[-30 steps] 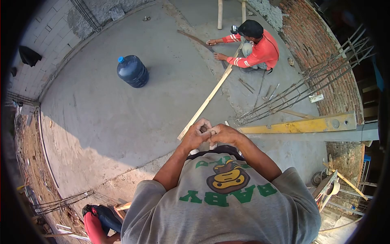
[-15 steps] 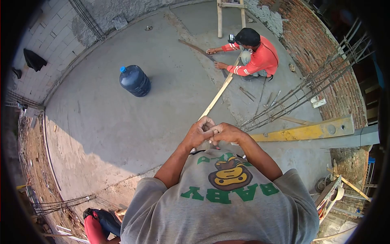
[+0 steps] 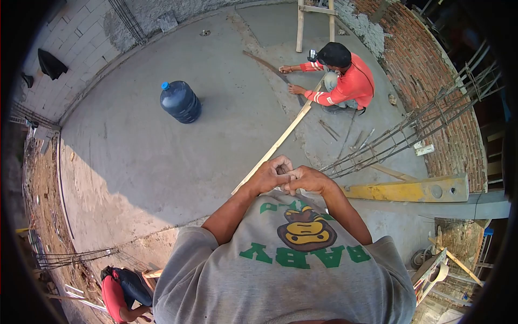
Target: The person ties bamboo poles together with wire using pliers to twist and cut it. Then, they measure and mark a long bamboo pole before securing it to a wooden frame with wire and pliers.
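In front of the chest, my left hand [image 3: 273, 175] and my right hand [image 3: 308, 179] meet with fingers bent and fingertips pressed together. Both are closed, and whatever lies between the fingertips is too small or hidden to make out. Just below them is the grey shirt [image 3: 280, 275] with its printed figure and green letters. A long pale wooden strip [image 3: 270, 152] lies on the floor beyond my left hand. To the right of my right hand a yellow spirit level [image 3: 410, 189] extends sideways.
A blue water jug [image 3: 181, 102] stands on the concrete floor [image 3: 129, 151]. A co-worker in red [image 3: 353, 81] squats with both hands on a long dark strip [image 3: 270, 67]. Rebar [image 3: 399, 127] slants at right. Another person [image 3: 116, 297] bends at lower left.
My view has shifted slightly, so more of the pale wooden strip shows beside my hands. My hands stay together, with fingers a little changed. The person at lower left has moved an arm.
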A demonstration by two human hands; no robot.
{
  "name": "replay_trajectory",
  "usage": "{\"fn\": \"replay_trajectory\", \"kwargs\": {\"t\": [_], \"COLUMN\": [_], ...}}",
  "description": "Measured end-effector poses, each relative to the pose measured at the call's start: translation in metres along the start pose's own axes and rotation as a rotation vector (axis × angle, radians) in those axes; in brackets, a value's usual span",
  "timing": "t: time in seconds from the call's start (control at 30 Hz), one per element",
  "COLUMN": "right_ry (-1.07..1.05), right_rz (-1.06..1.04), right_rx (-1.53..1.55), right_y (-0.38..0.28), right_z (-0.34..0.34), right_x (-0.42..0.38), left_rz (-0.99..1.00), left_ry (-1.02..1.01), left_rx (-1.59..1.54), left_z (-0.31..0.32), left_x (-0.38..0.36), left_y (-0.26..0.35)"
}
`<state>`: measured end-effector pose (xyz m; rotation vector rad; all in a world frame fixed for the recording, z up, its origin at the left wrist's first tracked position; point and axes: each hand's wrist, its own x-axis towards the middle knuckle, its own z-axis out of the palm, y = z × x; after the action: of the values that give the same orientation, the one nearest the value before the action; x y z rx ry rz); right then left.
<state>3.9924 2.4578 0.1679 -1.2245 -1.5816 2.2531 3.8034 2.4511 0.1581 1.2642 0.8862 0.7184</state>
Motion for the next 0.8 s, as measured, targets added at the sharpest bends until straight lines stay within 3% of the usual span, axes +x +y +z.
{"fn": "replay_trajectory", "kwargs": {"t": [0.8], "right_ry": [-0.011], "right_rz": [-0.004], "right_rx": [-0.1], "right_y": [-0.003], "right_z": [0.002], "right_x": [0.018], "left_rz": [-0.054], "left_ry": [0.03], "left_rx": [0.067], "left_z": [-0.017], "left_x": [-0.006], "left_y": [-0.015]}}
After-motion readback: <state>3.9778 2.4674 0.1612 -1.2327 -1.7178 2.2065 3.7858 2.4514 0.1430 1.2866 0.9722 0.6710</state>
